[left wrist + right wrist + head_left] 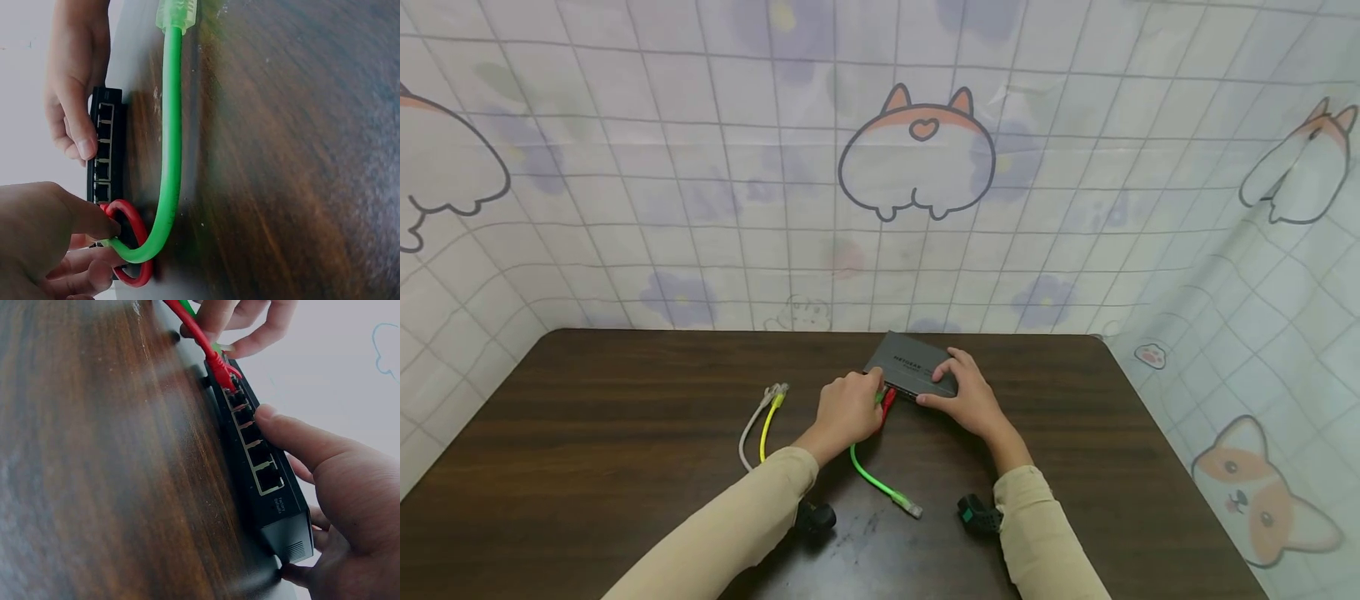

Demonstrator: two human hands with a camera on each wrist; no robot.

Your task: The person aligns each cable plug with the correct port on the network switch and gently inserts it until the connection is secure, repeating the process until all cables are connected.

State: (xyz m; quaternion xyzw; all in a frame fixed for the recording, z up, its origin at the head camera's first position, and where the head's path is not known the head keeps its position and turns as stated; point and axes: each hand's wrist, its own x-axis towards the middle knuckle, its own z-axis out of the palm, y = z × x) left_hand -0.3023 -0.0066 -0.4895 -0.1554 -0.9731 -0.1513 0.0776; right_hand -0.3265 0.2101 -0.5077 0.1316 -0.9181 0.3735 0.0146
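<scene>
A dark grey network switch (906, 360) marked NETGEAR lies near the table's far edge, its row of ports facing the person. My right hand (966, 396) grips its right end, thumb along the port edge in the right wrist view (294, 437). A red Ethernet cable (219, 372) is plugged in near the other end of the row and loops back beneath my left hand (848, 408). Thumb and fingers of that hand pinch a green Ethernet cable (169, 144) by one end, right at the ports beside the red plug. The green cable's other plug (906, 504) lies loose on the table.
Left of my left arm lie a grey cable (747, 437) and a yellow cable (765, 433), plugs pointing away. The dark wooden table (625, 417) meets a patterned curtain (737, 208) behind. A black wrist camera (980, 515) sits at my right sleeve.
</scene>
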